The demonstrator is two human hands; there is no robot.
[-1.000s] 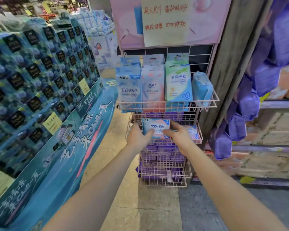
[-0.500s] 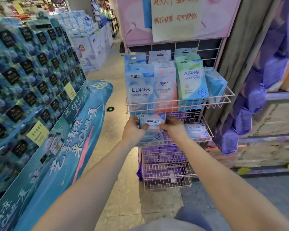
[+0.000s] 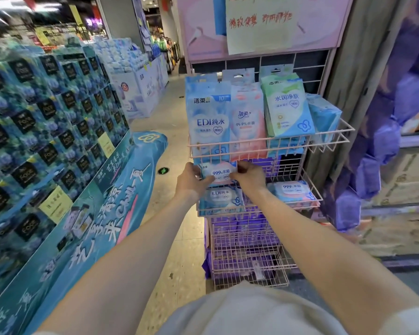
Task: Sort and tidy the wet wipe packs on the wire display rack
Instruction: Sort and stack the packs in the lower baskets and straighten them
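A pink wire display rack (image 3: 329, 136) holds wet wipe packs on tiers. My left hand (image 3: 190, 181) and my right hand (image 3: 249, 176) both grip a small blue and pink 99.9% wipe pack (image 3: 220, 172), held just under the top basket's front rail. Below it in the middle basket lies a blue EDI wipe pack (image 3: 221, 198). A second 99.9% pack (image 3: 292, 191) lies at the right of that basket. The top basket carries upright packs: a blue EDI pack (image 3: 209, 119), a pink pack (image 3: 247, 122) and a green pack (image 3: 287, 105).
Purple packs (image 3: 240, 228) fill the lower baskets. A tall blue box display (image 3: 46, 131) stands on the left with an aisle floor (image 3: 165, 117) between. Purple bagged goods (image 3: 382, 151) hang on the right beside cardboard cartons (image 3: 402, 228). A pink sign (image 3: 259, 22) tops the rack.
Both hands have lifted the 99.9% pack up from the middle basket towards the top basket's rail, uncovering the EDI pack beneath. The camera has moved closer and to the left.
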